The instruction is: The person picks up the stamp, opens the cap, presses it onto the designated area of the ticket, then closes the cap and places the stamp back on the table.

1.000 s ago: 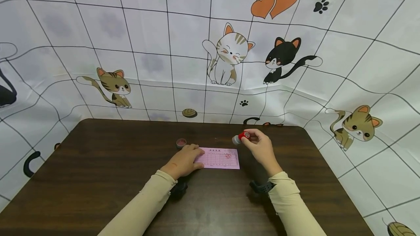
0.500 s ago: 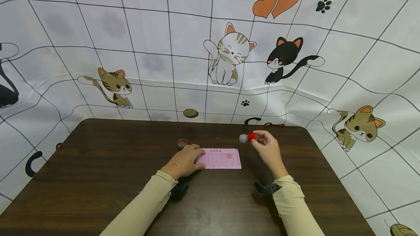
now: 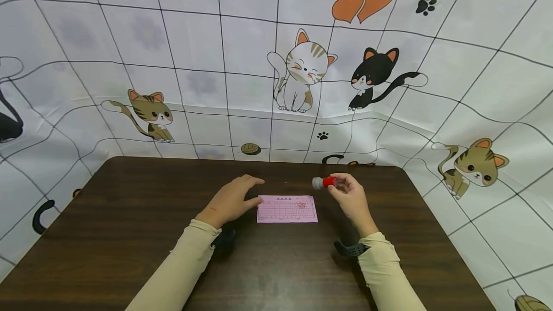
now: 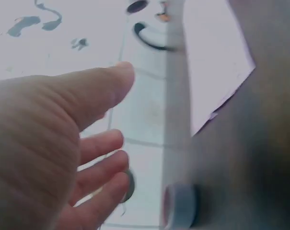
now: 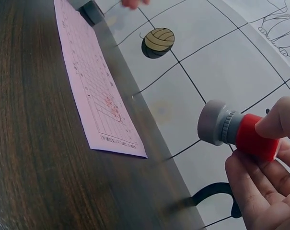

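In the head view a pink printed slip (image 3: 287, 209) lies on the table, with a red stamp mark near its right end. My right hand (image 3: 352, 200) pinches a stamp (image 5: 257, 136) by its red part, between thumb and fingers. The stamp's grey end points left, held above the table to the right of the slip. My left hand (image 3: 229, 200) is raised just left of the slip, fingers extended and holding nothing. A small round grey cap (image 4: 180, 206) stands on the table near the slip; in the head view the left hand hides it.
The dark wooden table (image 3: 129, 234) ends at a white cloth (image 3: 198, 85) printed with cats and grid lines, hanging behind it and at both sides. A dark band (image 3: 350, 248) circles the right wrist.
My left hand has lifted off the slip's left edge and moved left, now covering the small cap in the head view. The right hand has shifted slightly right with the stamp.
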`<state>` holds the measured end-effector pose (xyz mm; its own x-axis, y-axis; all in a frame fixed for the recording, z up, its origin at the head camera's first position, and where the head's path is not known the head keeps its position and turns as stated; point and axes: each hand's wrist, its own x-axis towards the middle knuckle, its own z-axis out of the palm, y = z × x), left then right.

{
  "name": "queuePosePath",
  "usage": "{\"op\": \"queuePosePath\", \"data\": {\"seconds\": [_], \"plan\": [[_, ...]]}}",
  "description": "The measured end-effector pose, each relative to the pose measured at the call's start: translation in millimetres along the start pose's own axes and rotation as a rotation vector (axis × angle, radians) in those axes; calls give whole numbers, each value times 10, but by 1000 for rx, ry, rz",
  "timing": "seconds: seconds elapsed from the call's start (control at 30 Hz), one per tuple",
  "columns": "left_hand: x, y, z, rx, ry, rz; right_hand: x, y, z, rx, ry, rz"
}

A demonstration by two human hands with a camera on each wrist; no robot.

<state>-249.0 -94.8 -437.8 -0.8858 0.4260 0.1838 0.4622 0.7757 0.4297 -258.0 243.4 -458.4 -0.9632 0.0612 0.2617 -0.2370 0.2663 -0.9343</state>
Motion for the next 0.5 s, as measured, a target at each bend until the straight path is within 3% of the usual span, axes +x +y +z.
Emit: {"op": "queuePosePath", "data": {"seconds": [0.13,0.27,0.4,0.5], "plan": [[-3,-123,-105,-36,79,-24,11,2,16,-11,-11,11],[3,-247,-115,-37,132,-81,26,11,18,-43,-24,35],[11,-340,-83,-56,148,-177,29,17,24,-42,-37,27],[10,-389,-67,-63,132,-214,26,30,30,-36,-30,13]]}}
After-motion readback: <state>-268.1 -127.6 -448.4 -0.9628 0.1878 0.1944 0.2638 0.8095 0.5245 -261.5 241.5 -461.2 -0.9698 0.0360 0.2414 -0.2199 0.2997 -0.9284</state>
